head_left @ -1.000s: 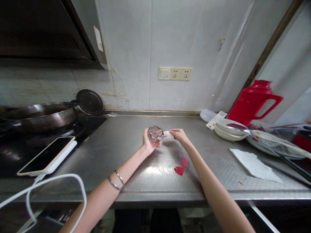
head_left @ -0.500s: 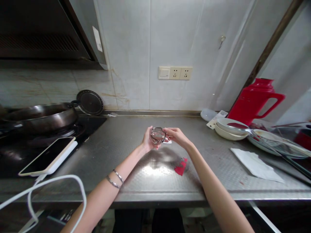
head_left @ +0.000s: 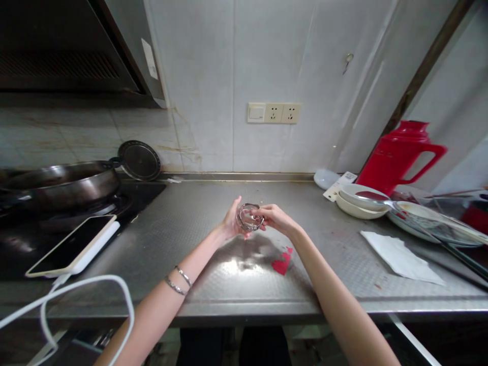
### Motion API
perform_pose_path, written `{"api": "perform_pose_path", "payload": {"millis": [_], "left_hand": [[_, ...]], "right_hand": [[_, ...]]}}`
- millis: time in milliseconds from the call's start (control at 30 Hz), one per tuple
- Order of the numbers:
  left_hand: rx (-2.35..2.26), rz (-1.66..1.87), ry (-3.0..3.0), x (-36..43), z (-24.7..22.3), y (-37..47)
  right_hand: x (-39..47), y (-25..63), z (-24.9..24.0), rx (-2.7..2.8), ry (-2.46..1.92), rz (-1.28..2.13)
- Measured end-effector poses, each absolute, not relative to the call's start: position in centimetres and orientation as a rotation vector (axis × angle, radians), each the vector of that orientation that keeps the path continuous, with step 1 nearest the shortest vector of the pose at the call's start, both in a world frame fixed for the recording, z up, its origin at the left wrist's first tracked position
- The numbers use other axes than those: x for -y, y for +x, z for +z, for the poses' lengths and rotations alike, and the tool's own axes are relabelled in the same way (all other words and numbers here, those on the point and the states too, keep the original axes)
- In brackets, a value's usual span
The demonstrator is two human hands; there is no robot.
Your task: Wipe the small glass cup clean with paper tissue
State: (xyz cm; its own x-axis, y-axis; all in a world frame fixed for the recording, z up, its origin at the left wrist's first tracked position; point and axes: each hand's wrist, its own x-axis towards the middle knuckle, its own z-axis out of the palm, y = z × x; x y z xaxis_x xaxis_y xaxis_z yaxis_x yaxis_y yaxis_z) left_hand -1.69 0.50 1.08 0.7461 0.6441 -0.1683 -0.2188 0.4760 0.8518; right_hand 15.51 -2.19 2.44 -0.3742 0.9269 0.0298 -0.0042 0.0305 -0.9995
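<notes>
A round, dark silvery bracelet-like ring [head_left: 243, 222] is held between my two hands above the steel counter. My left hand [head_left: 230, 222] cups its left side, palm turned inward and thumb raised. From the right, my right hand [head_left: 275, 217] pinches its edge, with fingertips reaching over the opening. Fine detail on the ring is too small to make out. Two silver bangles [head_left: 179, 281] sit on my left forearm. Just right of and below my hands, a torn red scrap [head_left: 282, 263] lies on the counter.
Left are a stove with a steel pan [head_left: 68, 184], a round dark lid [head_left: 139, 160] and a phone [head_left: 72, 245] with a white cable [head_left: 121, 287]. Right are a red thermos jug [head_left: 398, 157], stacked bowls [head_left: 360, 206], plates with utensils and a white napkin [head_left: 400, 256].
My right hand's fingers have moved left, over the ring's opening. The ring has tilted and shifted slightly. A white patch beneath my right hand no longer shows.
</notes>
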Motion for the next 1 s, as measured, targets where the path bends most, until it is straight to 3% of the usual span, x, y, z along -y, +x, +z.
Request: {"api": "perform_pose_path", "payload": {"millis": [133, 333, 500, 767, 1000], "left_hand": [[-0.704, 0.644, 1.107, -1.1, 1.5, -2.0], [-1.03, 1.243, 1.8, -1.8, 1.7, -2.2], [-1.149, 0.997, 2.468, -0.2, 0.9, -1.5], [-1.444, 0.879, 2.444, 0.7, -0.8, 0.1], [-1.345, 1.128, 2.277, -0.2, -1.1, -0.3]], "right_hand": [[2.0, 15.2, 2.2, 1.427, -1.078, 1.316], [1.3, 15.3, 2.0, 1.36, -1.396, 0.918], [1.6, 14.9, 1.9, 1.402, -1.574, 0.523], [2.6, 13.3, 1.8, 1.531, -1.615, 0.194], [0.2, 16.0, 1.0, 1.707, -1.598, 0.269]]}}
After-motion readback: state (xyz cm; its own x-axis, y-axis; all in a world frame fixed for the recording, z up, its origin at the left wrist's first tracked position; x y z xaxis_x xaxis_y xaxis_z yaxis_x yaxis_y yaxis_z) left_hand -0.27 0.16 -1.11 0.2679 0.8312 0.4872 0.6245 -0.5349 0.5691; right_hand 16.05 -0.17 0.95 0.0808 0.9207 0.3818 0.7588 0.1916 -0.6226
